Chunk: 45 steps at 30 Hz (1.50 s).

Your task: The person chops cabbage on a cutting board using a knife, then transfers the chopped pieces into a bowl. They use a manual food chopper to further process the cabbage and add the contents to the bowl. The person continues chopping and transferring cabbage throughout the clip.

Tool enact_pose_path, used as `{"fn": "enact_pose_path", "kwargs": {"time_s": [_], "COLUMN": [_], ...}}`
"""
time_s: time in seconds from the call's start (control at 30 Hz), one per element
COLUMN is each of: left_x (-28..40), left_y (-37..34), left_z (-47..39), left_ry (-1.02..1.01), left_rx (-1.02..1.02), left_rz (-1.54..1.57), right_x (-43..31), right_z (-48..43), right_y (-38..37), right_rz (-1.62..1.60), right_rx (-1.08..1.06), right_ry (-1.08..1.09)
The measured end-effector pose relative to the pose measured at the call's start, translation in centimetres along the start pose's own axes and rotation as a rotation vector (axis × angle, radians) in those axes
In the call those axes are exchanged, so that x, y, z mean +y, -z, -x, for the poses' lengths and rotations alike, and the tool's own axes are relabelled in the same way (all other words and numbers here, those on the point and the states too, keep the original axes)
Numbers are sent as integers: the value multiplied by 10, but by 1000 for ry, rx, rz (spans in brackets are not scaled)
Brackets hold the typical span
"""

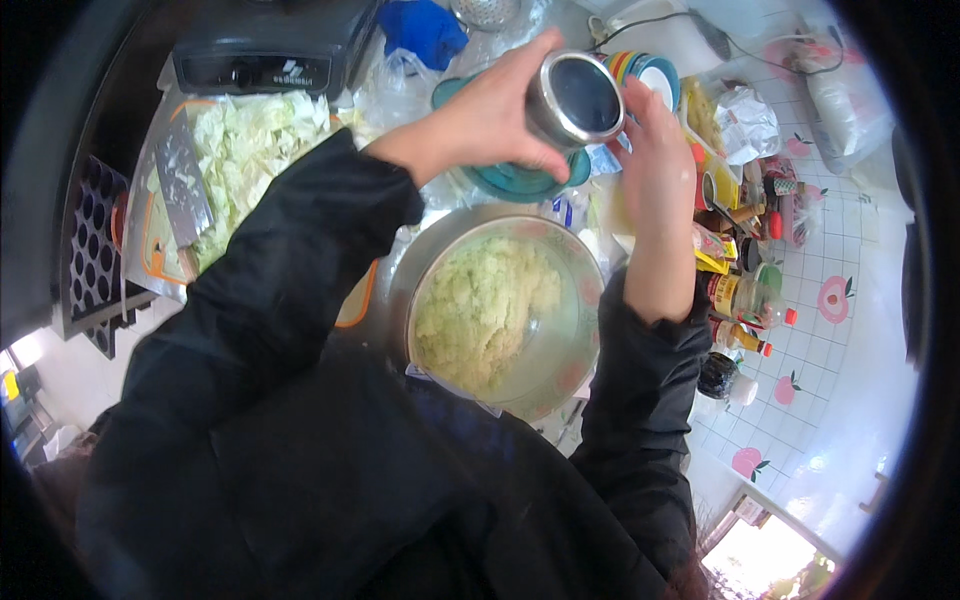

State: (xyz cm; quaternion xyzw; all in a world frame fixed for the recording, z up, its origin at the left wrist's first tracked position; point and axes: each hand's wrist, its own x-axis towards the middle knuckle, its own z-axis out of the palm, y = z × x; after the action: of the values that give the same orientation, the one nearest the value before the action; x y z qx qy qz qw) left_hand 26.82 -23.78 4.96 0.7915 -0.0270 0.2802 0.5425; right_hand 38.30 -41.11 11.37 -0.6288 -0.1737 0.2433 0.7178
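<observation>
My left hand grips a metal canister with a bright rim from its left side. The canister is tilted so that its dark round end faces me. On its right side, my right hand has its fingers curled against the rim. Both hands are raised above a teal plastic basin, partly hidden beneath them. Nearer to me stands a large metal bowl with a floral pattern inside. Finely chopped pale green vegetable is heaped toward its left.
At the left, shredded cabbage and a cleaver lie on an orange-edged cutting board. A black stove stands behind it. Several bottles and packages line the tiled wall at right. Stacked bowls stand beyond my right hand.
</observation>
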Motion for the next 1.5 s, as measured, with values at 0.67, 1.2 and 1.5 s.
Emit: {"fn": "enact_pose_path", "kwargs": {"time_s": [0.67,1.2,1.5], "left_x": [-10,-13,-8], "left_y": [5,6,8], "left_z": [-14,-12,-16], "left_ry": [16,28,-45], "left_rx": [-45,-51,-133], "left_rz": [70,106,230], "right_x": [-1,-3,-10], "right_z": [-28,-10,-3], "right_y": [-19,-33,-49], "right_rz": [360,368,489], "right_rx": [47,-29,-136], "right_ry": [-179,-139,-86]}}
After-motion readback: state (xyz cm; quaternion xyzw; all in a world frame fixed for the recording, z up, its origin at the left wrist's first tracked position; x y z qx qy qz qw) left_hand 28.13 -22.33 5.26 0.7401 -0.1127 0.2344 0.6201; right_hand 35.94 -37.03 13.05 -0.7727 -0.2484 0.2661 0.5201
